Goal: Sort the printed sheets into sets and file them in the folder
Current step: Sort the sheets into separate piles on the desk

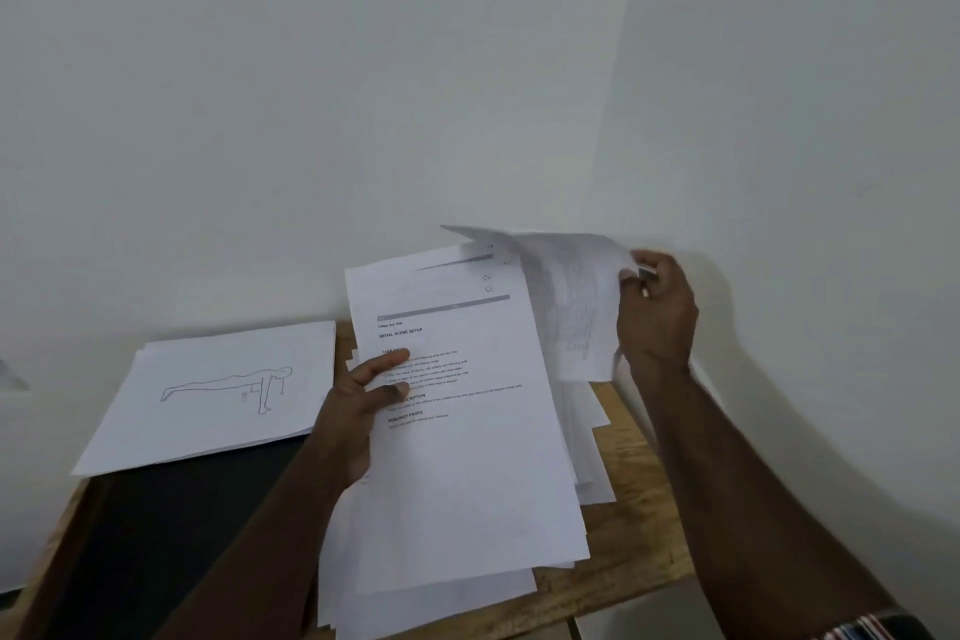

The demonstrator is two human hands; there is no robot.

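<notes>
Taking the stack in the middle of the counter as my landmark: left of it I see a sorted set, its top sheet a line drawing of a figure in plank pose, lying partly over a dark folder that is just beside the stack. My left hand grips the stack's left edge, thumb curled over the printed top page and the other fingers hidden beneath, tilting the stack up off the counter. Right of the stack, more loose pages lie fanned on the wood. Above its upper right corner my right hand pinches the edge of a single sheet, which curls in the air and blurs. I judge these pages light, floppy and slick against one another, easy to crease or let slide; I would hold a sheet near a corner or edge, and take a set with the thumb on top and the fingers beneath.
</notes>
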